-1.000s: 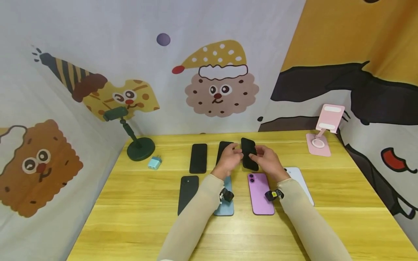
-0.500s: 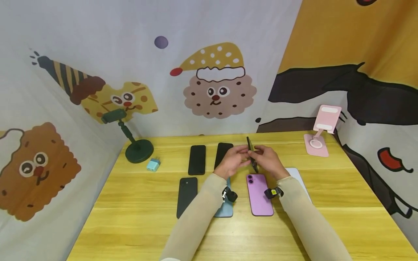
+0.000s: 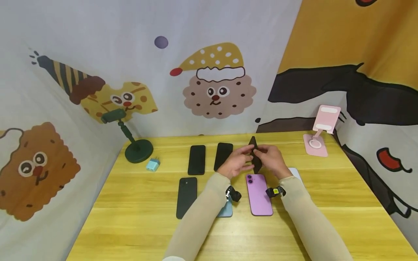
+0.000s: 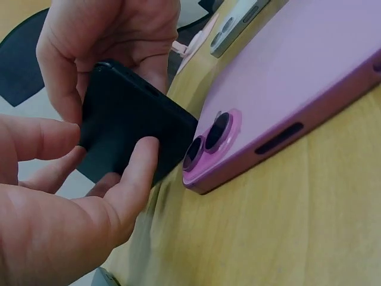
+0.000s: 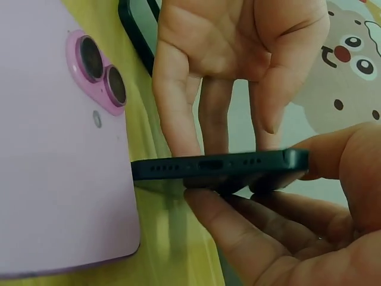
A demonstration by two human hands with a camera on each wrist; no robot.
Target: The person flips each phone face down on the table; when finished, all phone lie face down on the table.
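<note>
A black smartphone (image 3: 257, 165) is held on edge just behind a pink-purple phone (image 3: 260, 197), which lies back up with two camera lenses. My right hand (image 3: 271, 159) pinches it, thumb and fingers at its right side. From the left, my left hand (image 3: 236, 162) reaches in with extended fingers. In the left wrist view, one of those fingertips overlaps the dark face of the black smartphone (image 4: 128, 113). Its bottom edge with the charging port (image 5: 209, 165) faces the right wrist camera, and the left fingers meet its upper face there.
Dark phones (image 3: 196, 159) lie in the back row and at front left. Sleeves partly cover a blue phone (image 3: 225, 211) and a white phone (image 3: 295, 174). A green stand (image 3: 138, 150) and light-blue charger (image 3: 152, 165) stand left, a pink stand (image 3: 326, 119) right.
The black smartphone has turned from facing the head camera to edge-on, and now stands slightly farther right. The left hand has moved right, closer against it.
</note>
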